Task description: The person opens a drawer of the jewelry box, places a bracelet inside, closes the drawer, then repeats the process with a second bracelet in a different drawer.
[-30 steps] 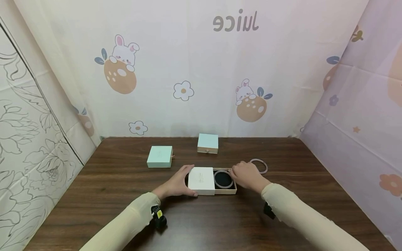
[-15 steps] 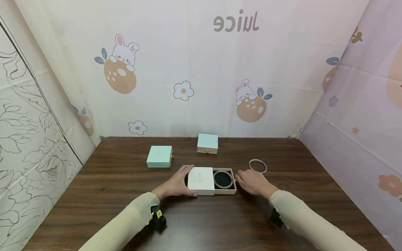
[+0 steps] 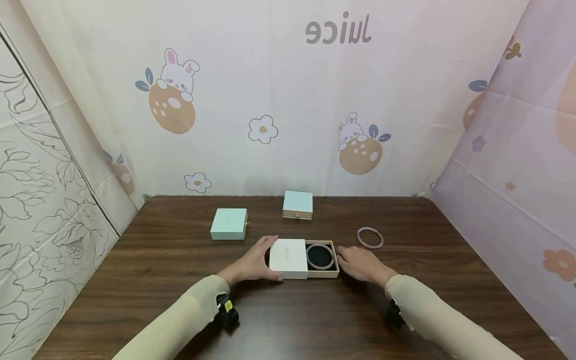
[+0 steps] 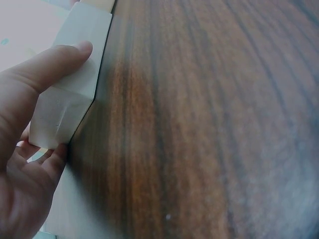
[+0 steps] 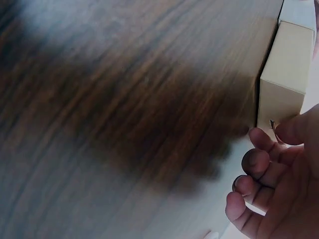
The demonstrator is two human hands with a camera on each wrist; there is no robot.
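A white slide-out gift box lies on the table with its drawer partly out to the right. In the drawer, a pale mauve bangle rests on a black insert. My left hand grips the box's sleeve, thumb on the near side and fingers around the left end. My right hand is at the drawer's right end, thumb and fingertips close to the small pull tab; no firm pinch shows. A second bangle lies on the table just beyond this hand.
Two mint-green boxes stand behind the white one: a left box and a back box, both with their drawers in. The dark wood table meets a printed curtain at its back edge.
My right hand has drawn back from over the drawer and its bangle to the drawer's outer end. My left hand keeps its grip on the sleeve, and the drawer looks unmoved.
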